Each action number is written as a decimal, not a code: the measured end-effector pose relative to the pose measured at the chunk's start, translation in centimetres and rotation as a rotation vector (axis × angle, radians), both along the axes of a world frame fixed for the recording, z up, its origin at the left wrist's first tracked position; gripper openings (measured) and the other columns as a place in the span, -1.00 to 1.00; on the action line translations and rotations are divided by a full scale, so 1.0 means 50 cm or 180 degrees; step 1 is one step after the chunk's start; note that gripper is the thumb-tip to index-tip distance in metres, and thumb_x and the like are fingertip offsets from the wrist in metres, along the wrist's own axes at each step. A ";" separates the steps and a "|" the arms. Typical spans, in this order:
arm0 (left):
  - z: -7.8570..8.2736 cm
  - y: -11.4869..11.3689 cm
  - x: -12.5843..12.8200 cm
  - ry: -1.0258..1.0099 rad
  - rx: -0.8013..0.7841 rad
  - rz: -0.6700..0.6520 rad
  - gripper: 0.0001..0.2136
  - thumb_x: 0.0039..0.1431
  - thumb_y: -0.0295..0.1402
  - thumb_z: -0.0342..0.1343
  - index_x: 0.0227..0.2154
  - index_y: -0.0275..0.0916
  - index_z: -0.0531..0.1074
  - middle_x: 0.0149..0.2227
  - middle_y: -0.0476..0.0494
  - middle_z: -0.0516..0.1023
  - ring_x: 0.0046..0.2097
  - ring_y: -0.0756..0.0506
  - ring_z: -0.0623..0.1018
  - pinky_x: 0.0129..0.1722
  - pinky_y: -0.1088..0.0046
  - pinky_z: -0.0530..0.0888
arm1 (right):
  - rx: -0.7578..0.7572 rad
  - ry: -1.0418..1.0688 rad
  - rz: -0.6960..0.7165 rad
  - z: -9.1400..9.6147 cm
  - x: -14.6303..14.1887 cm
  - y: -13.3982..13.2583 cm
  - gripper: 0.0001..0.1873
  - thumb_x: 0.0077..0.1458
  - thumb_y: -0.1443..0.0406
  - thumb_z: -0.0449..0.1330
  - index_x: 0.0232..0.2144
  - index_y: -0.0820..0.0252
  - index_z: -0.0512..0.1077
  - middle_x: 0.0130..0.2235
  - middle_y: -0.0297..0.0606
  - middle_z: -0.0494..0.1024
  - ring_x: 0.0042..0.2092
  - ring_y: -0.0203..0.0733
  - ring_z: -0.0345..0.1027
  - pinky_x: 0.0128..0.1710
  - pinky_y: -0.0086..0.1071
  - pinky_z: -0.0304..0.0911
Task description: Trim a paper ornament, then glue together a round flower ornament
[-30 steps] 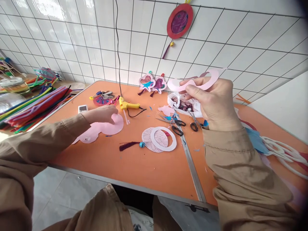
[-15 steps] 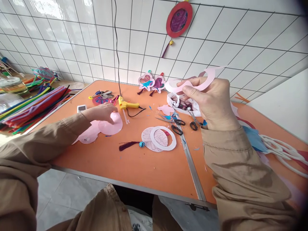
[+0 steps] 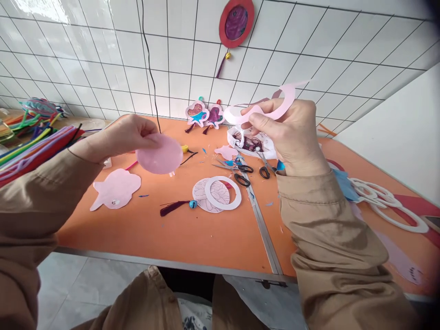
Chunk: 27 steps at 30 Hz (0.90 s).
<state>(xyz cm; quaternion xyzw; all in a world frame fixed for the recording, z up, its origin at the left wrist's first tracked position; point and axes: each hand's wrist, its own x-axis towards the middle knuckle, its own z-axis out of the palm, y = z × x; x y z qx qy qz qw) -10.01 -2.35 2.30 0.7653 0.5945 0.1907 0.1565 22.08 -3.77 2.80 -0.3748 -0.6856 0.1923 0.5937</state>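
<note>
Pinched in my left hand (image 3: 132,135) is a round pink paper disc (image 3: 161,156), lifted above the table. My right hand (image 3: 285,133) grips a curved strip of pink paper (image 3: 287,101) between thumb and fingers, in front of the tiled wall. Below the left hand lies a pink paper cutout (image 3: 120,185) with an irregular outline. In the middle of the table a white paper ring (image 3: 235,201) overlaps a patterned round sheet (image 3: 206,192), beside a dark tassel (image 3: 174,208) with a blue bell (image 3: 193,204). The disc covers most of the yellow glue gun (image 3: 184,149).
Two pairs of scissors (image 3: 244,168) lie among blue scraps near a white bag (image 3: 252,143) of dark cords. Heart-like ornaments (image 3: 197,112) lean at the wall, and a red ring ornament (image 3: 236,23) hangs above. Pipe cleaners (image 3: 37,153) are at left, white rings (image 3: 398,217) at right.
My left hand has picked the pink disc up off the pink cutout and raised it. The right hand still holds the curved strip. The view has shifted slightly to the right.
</note>
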 end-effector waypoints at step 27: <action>-0.152 0.033 0.181 -0.4742 -0.1449 -0.0396 -0.76 -0.26 -0.51 0.43 -0.41 -0.36 0.62 -0.43 -0.16 0.64 -0.38 -0.08 0.59 -0.33 0.41 0.54 | -0.1154 -0.1220 0.0660 -0.064 -0.044 0.031 -0.76 -0.10 0.19 0.29 -0.57 0.16 0.31 -0.48 -0.35 0.38 -0.41 -0.25 0.20 -0.34 -0.30 0.12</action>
